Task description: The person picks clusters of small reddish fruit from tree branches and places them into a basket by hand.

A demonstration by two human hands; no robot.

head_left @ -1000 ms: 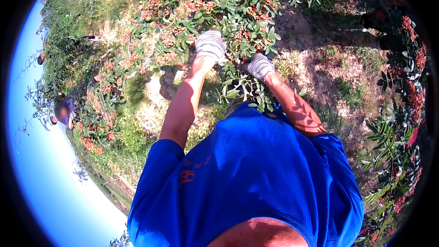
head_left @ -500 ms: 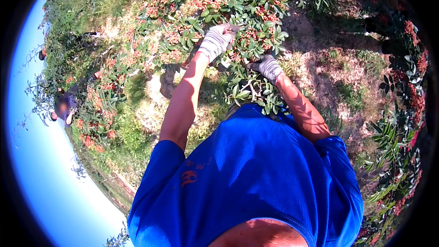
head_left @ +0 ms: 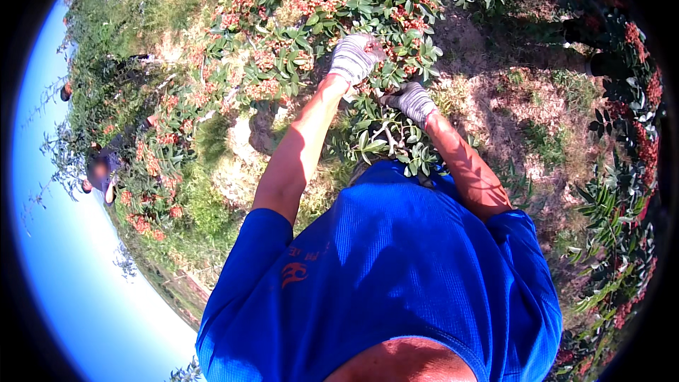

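Low in front of me spreads a leafy shrub (head_left: 322, 25) with clusters of small red berries, which look like Sichuan pepper. My left hand (head_left: 356, 58), in a white-and-grey striped knit glove, reaches among its leaves with fingers curled together at a red cluster; what lies between the fingertips is mostly hidden. Close by on the right and slightly nearer to me, my right hand (head_left: 412, 102) wears a matching glove. Its fingers are closed beside a branch (head_left: 387, 134), and leaves and shade hide what they grip.
More fruiting shrubs (head_left: 643, 148) line the right side, and others (head_left: 152, 163) stand at the left. A person (head_left: 102, 170) is among the left-hand bushes. Dry, grassy ground (head_left: 495, 127) lies right of the shrub, with dark shade farther back.
My left hand has moved a little to the right, closer to my right hand, with its fingers still curled among the leaves. The right hand has stayed nearly in place.
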